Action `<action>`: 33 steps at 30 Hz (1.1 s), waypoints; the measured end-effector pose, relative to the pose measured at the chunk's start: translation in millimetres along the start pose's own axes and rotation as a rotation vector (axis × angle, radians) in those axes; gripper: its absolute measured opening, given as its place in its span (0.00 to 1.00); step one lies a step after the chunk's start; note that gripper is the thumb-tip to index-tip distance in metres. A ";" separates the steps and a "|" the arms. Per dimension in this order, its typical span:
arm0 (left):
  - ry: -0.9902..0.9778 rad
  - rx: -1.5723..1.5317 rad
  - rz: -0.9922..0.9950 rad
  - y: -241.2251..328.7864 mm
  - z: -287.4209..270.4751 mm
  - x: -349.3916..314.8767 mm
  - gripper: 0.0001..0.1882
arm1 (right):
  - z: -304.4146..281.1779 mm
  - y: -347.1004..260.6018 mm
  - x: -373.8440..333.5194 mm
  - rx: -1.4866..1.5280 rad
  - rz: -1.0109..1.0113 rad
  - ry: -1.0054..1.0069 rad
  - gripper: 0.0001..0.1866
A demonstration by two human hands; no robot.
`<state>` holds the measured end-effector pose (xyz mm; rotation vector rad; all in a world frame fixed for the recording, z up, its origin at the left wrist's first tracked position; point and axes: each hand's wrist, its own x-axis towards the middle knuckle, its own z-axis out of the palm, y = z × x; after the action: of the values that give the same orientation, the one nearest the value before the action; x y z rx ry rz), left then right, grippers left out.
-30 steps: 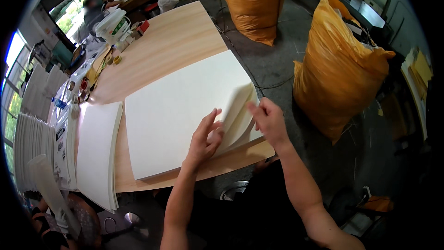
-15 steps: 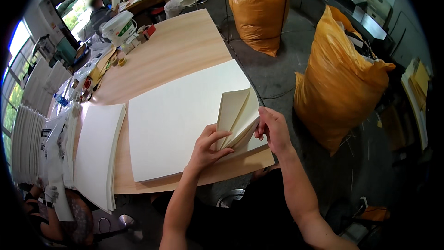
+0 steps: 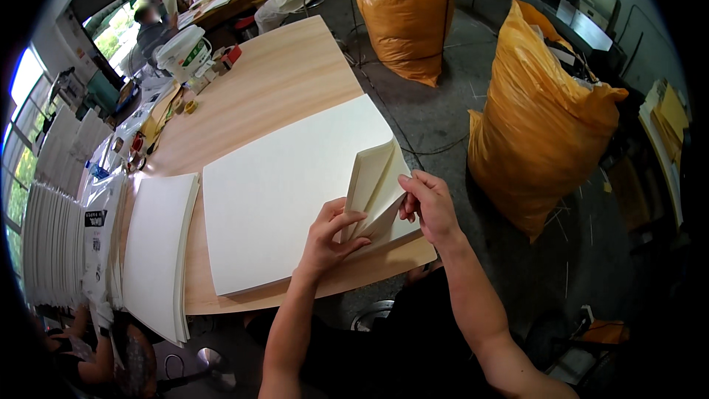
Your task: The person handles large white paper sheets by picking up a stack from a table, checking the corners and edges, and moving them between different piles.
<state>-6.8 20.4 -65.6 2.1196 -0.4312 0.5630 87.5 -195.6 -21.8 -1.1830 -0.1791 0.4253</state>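
A stack of large white paper sheets [image 3: 288, 185] lies on the light wooden table. Its near right corner is bent up and over, forming a cream folded flap [image 3: 367, 170] with a few layers showing. My left hand [image 3: 329, 240] is closed on the lower part of this flap, thumb below and fingers along its left edge. At the flap's right edge, my right hand [image 3: 430, 205] pinches the sheet edges between thumb and curled fingers. How many sheets each hand grips cannot be made out.
Another white sheet stack [image 3: 156, 244] lies to the left, beside plastic-wrapped piles [image 3: 96, 244] and a co-worker's gloved hand [image 3: 104, 315]. A white bucket [image 3: 183, 53] and tape rolls [image 3: 190, 107] stand at the far left. Orange sacks [image 3: 543, 118] occupy the floor on the right.
My right hand has shifted slightly left and inward along the flap's edge. My left hand keeps its hold. At lower left, the co-worker's hand has moved right and lower.
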 end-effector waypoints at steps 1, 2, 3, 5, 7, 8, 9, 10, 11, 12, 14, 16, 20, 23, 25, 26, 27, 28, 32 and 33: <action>-0.008 0.005 0.000 -1.9 -1.3 -0.9 0.29 | 1.5 -1.6 -1.4 -0.006 -0.011 0.009 0.20; -0.016 0.010 0.001 -2.9 -1.6 -1.4 0.29 | 2.8 -2.0 -2.2 -0.012 -0.022 0.018 0.21; 0.011 -0.008 -0.017 -2.2 -0.7 -1.8 0.28 | 3.8 -0.2 -2.6 -0.103 -0.066 0.033 0.21; 0.064 -0.044 -0.052 0.4 1.7 -2.0 0.27 | 5.2 4.6 -2.3 -0.286 -0.154 0.062 0.21; 0.095 -0.037 -0.085 3.9 3.9 -0.7 0.25 | 3.3 5.5 -0.3 -0.261 -0.128 0.060 0.21; 0.110 -0.034 -0.101 4.8 4.7 0.0 0.24 | 2.4 5.1 0.6 -0.248 -0.116 0.060 0.21; 0.021 0.014 -0.026 1.9 0.2 2.0 0.22 | 3.7 3.8 1.8 -0.178 -0.094 0.042 0.21; 0.006 0.000 -0.010 2.6 0.4 2.3 0.23 | 5.5 1.0 2.1 -0.107 -0.073 0.024 0.21; -0.010 -0.014 0.006 4.5 2.1 2.8 0.23 | 7.1 -1.6 2.0 -0.037 -0.051 0.006 0.21; -0.026 -0.031 0.023 6.5 3.3 3.9 0.24 | 7.8 -2.4 1.7 0.032 -0.030 -0.010 0.21; -0.019 -0.010 -0.012 4.5 4.2 1.2 0.28 | 5.8 -1.3 1.0 0.028 -0.021 -0.015 0.21; -0.001 -0.022 -0.036 1.3 3.8 0.2 0.29 | 3.4 -1.4 -3.1 -0.031 -0.075 0.049 0.21; 0.019 -0.024 -0.048 -0.9 -0.4 0.7 0.30 | -8.6 26.5 -27.9 -0.725 -0.745 0.469 0.20; -0.004 -0.037 -0.069 -0.5 3.2 -1.0 0.31 | -10.0 28.7 -41.7 -1.127 -0.821 0.138 0.12; -0.065 -0.024 -0.060 5.8 5.5 2.3 0.33 | -12.7 49.7 -46.2 -1.194 -0.676 -0.093 0.21; -0.112 0.130 0.023 8.3 8.6 0.3 0.34 | -19.8 53.4 -47.6 -1.133 -0.473 -0.195 0.20; -0.158 0.289 0.107 10.4 9.0 -0.9 0.35 | -20.7 49.0 -46.3 -1.061 -0.276 -0.293 0.19; -0.205 0.448 0.192 12.0 9.2 -2.6 0.37 | -21.3 46.7 -45.7 -0.981 -0.081 -0.388 0.19; -0.168 0.362 0.057 8.5 10.7 0.3 0.36 | -23.2 57.1 -44.1 -1.077 -0.114 -0.329 0.17; -0.171 0.384 0.077 8.0 12.5 2.2 0.35 | -22.2 59.9 -43.6 -1.065 -0.288 -0.261 0.16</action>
<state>-6.0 5.4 -65.5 2.5398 -0.5362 0.5433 42.2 -214.0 -81.6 -2.0991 -0.8678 0.2106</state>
